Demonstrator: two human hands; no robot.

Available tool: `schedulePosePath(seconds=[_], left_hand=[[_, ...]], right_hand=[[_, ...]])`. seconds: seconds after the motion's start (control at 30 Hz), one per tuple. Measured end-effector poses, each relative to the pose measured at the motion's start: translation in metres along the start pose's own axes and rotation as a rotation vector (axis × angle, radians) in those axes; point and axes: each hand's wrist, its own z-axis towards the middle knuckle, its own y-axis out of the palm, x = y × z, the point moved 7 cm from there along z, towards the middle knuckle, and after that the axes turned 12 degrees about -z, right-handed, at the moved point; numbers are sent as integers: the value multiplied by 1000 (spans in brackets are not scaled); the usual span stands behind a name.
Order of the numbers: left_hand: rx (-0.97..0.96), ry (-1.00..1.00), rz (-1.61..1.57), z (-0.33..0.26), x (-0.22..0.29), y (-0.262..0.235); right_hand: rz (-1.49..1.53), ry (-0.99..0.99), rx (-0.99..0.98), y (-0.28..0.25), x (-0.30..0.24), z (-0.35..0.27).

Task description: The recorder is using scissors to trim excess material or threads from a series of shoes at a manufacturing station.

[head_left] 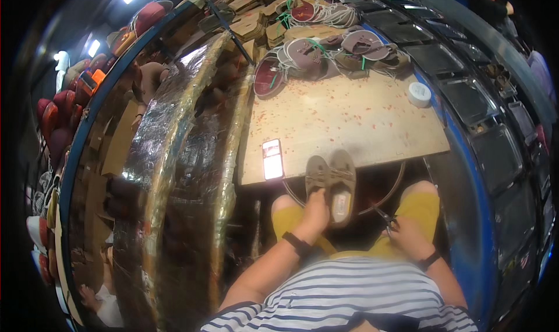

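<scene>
Over my lap, at the near edge of the wooden board, my left hand [315,213] grips a pair of brown lace-up shoes by the heel end. The left shoe [316,172] is partly covered by my fingers. Beside it, the right shoe [342,183] shows its pale insole, with its toe pointing away from me. My right hand [406,237] rests by my right thigh, closed around small dark scissors [384,216]. Their blades point up and left, apart from the shoes.
The wooden board [349,116] carries scattered reddish scraps, a lit phone [272,159], a round white tub [419,94] and a heap of shoes [303,58]. Plastic-wrapped rails [174,151] run along the left; dark trays [466,99] line the right. Another person [488,6] is at far right.
</scene>
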Motion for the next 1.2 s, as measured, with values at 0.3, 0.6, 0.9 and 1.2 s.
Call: schedulePosePath(seconds=[0.3, 0.6, 0.9, 1.2], left_hand=[[-318, 371, 121, -21, 51, -7], [354, 18, 474, 166, 4, -238], [279, -114, 355, 169, -104, -209], [-188, 180, 77, 34, -29, -7]], right_hand=[[-201, 128, 296, -38, 42, -16], [-327, 216, 315, -27, 58, -15], [-321, 146, 339, -21, 48, -8], [-343, 143, 399, -9, 67, -16]])
